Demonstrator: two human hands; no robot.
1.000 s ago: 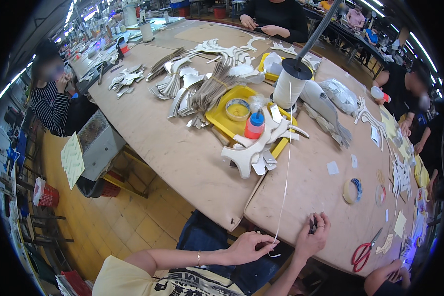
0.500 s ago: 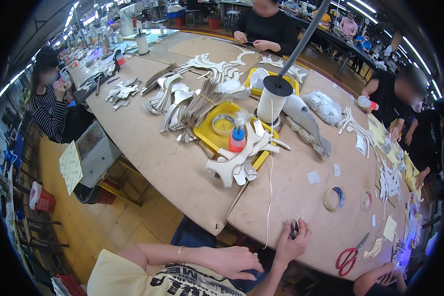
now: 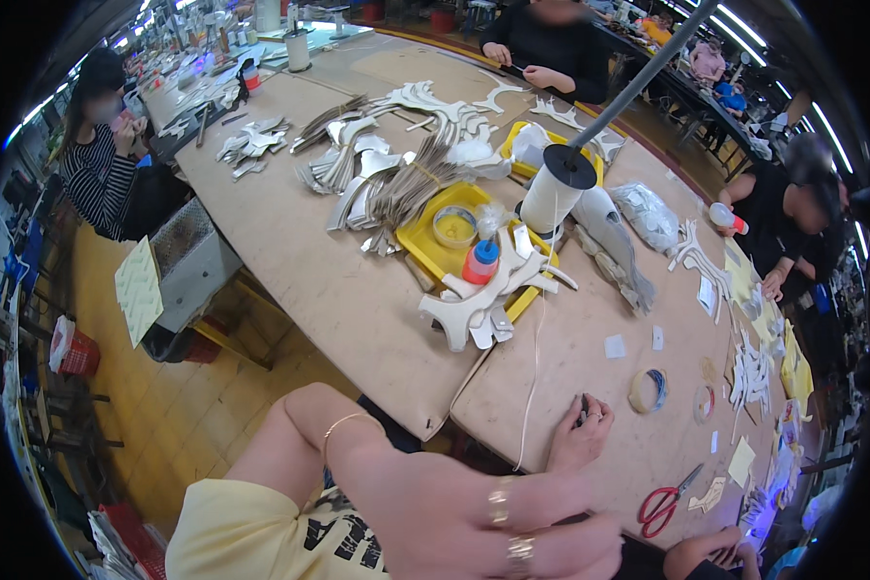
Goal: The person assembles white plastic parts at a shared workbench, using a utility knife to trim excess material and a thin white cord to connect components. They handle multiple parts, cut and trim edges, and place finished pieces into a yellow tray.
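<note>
Close up and slightly blurred, my left hand is raised over my lap, its back and two ringed fingers in view. Those fingers stretch to the right with a gap between them. I see nothing held there, though the thumb and palm side are hidden. On the table's near edge rests my right hand, fingers curled round small dark thread snips, mostly covered by the fingers. A white cord hangs down left of this hand. Red-handled scissors lie to its right, and a tape roll lies beyond it.
A yellow tray holds a red bottle with a blue cap and white cut pieces. Behind it stands a thread cone below a grey pole. Bundled strips lie leftward. Several co-workers sit around the table.
My left hand has risen from my lap toward the camera and now looks much larger. The right hand stays at the table edge, its fingers now covering more of the snips. The view has shifted slightly.
</note>
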